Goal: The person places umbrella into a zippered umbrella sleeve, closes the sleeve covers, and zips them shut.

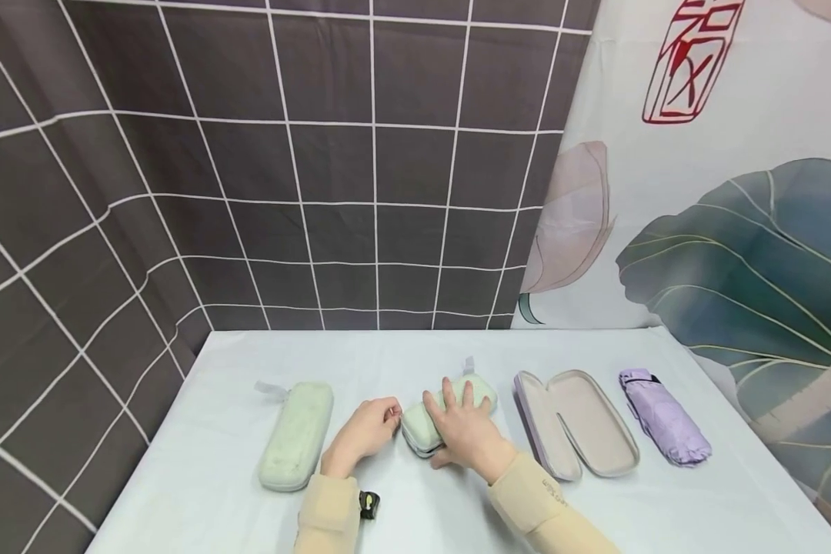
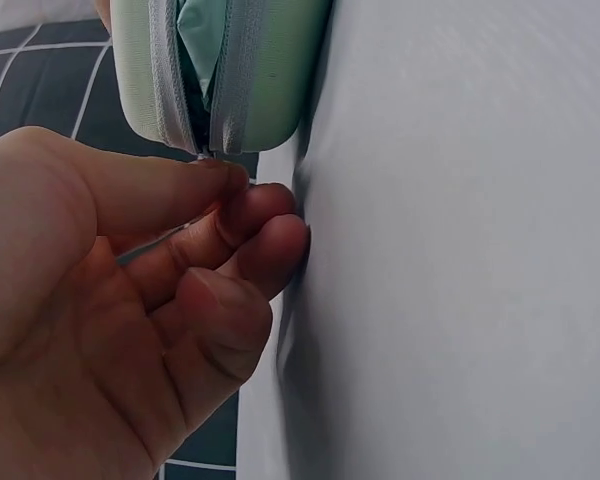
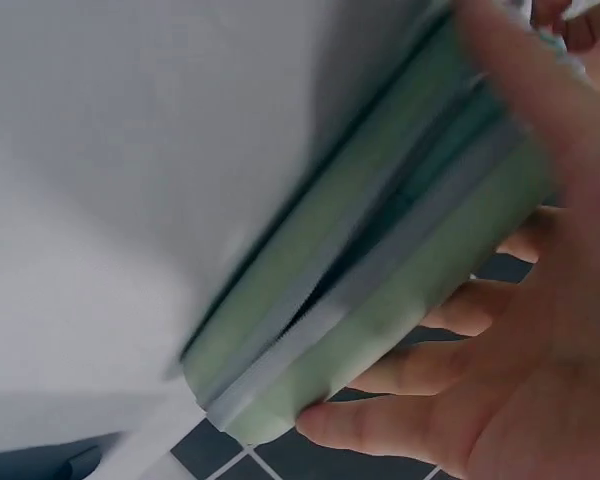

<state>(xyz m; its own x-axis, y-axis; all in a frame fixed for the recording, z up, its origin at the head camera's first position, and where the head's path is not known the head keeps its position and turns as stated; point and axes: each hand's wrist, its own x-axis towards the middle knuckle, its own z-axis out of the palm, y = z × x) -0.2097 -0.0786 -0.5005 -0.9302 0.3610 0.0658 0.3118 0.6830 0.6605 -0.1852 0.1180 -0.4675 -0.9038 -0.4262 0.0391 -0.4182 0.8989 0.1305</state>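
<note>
A pale green zip case lies mid-table, its zip parted along the side with teal fabric showing in the gap. My right hand holds it from above, fingers spread over the top and thumb down by the near side. In the right wrist view, the case's gap narrows towards the far end. At the left end of the case is my left hand, thumb and forefinger pinching the zip pull, which they mostly hide. Its other fingers curl loosely close to the tabletop.
Another pale green case, closed, lies left of my left hand. To the right, a case with beige lining lies open, and beyond it a folded lilac umbrella. A white cloth covers the table; a dark gridded curtain hangs behind.
</note>
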